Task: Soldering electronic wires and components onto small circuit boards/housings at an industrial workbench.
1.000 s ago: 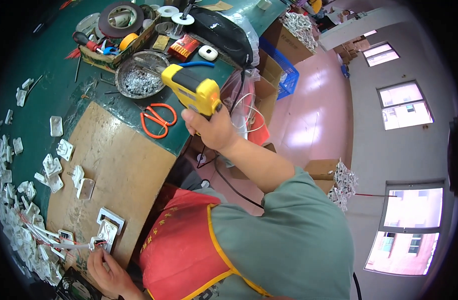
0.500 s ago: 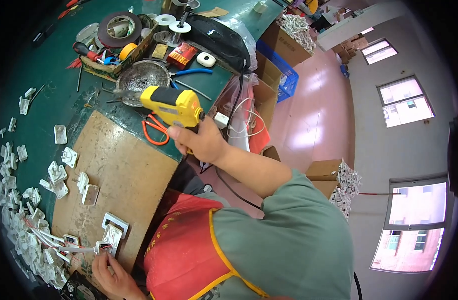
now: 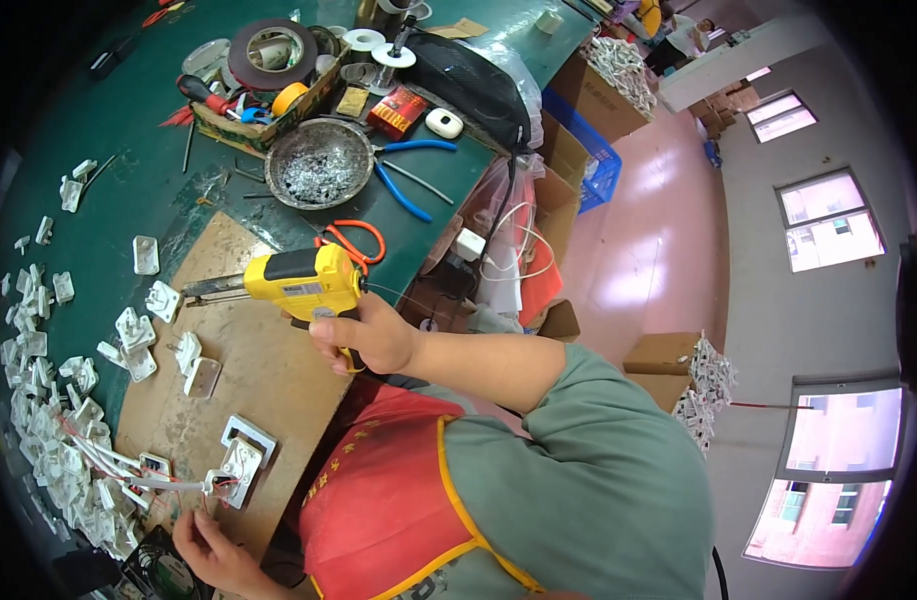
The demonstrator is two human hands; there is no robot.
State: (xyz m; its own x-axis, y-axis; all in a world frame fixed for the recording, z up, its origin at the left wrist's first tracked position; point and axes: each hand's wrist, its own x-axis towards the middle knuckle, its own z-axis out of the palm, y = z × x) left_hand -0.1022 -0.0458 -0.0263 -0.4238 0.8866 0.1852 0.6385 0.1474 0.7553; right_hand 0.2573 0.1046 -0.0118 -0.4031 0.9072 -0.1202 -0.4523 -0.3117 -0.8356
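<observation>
My right hand is closed around the grip of a yellow and black soldering gun. Its metal tip points left, above the brown work board. At lower left, my left hand has its fingers drawn together just below a white plug housing; thin red wire ends reach toward the fingertips, but what they pinch is too small to make out. That housing sits in a pale metal holder on the board. A white cable runs into it from the left.
Loose white plug parts heap along the left. Beyond the board lie a metal dish of solder scraps, orange-handled scissors, blue-handled pliers and a box of tools and tape. Cartons and a blue crate stand right of the table.
The soldering gun has swung from over the dish to over the board, down and toward the plug housing. My left hand has drawn slightly away from the housing. The whole view has shifted slightly.
</observation>
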